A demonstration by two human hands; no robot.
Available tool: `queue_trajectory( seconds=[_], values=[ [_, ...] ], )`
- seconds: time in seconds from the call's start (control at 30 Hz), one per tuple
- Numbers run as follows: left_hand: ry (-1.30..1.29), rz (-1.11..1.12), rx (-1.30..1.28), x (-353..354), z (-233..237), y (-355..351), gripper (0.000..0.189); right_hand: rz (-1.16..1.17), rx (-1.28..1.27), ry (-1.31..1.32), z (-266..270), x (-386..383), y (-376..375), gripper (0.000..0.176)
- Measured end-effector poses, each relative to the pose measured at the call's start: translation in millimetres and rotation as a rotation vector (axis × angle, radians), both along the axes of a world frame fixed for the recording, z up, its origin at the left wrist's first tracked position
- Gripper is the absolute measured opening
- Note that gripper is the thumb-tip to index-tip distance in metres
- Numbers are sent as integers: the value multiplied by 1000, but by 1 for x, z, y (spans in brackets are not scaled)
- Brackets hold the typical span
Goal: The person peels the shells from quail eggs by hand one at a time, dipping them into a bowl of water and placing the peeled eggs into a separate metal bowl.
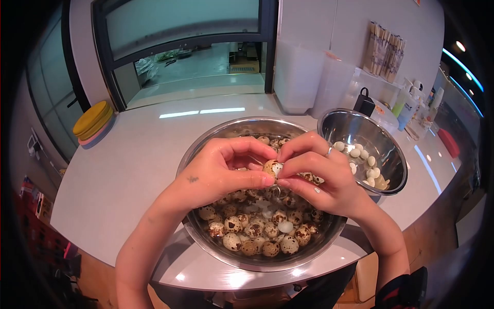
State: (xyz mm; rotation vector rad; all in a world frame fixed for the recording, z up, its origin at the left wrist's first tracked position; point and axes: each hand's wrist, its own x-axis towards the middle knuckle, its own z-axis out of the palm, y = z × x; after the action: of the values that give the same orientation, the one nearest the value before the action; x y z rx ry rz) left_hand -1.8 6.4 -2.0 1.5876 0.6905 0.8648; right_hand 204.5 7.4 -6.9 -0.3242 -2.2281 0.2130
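Observation:
Above a large steel bowl my two hands meet at a speckled quail egg, part of its shell gone and white showing. My left hand grips the egg between thumb and fingers. The fingertips of my right hand are pinched at the bare side of the egg; a bit of shell sticks to that hand. Many speckled quail eggs lie in water in the bowl, with shell scraps among them. To the right, a smaller steel bowl holds several peeled quail eggs.
Yellow and pink round items are stacked at the left of the white counter. Behind the bowls stand white plastic containers, a black box with a loop and pump bottles. A window hatch opens at the back.

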Motion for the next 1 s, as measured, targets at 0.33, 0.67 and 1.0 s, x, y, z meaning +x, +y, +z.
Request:
queue_trajectory(
  seconds=[0.33, 0.67, 1.0],
  values=[
    [-85, 41, -46, 2, 3, -1, 31, -125, 10, 4, -4, -1, 1, 13],
    [-88, 6, 3, 7, -4, -4, 33, -88, 25, 5, -1, -3, -3, 18],
    [12, 88, 174, 11, -7, -9, 29, -101, 49, 31, -5, -6, -2, 15]
  ],
)
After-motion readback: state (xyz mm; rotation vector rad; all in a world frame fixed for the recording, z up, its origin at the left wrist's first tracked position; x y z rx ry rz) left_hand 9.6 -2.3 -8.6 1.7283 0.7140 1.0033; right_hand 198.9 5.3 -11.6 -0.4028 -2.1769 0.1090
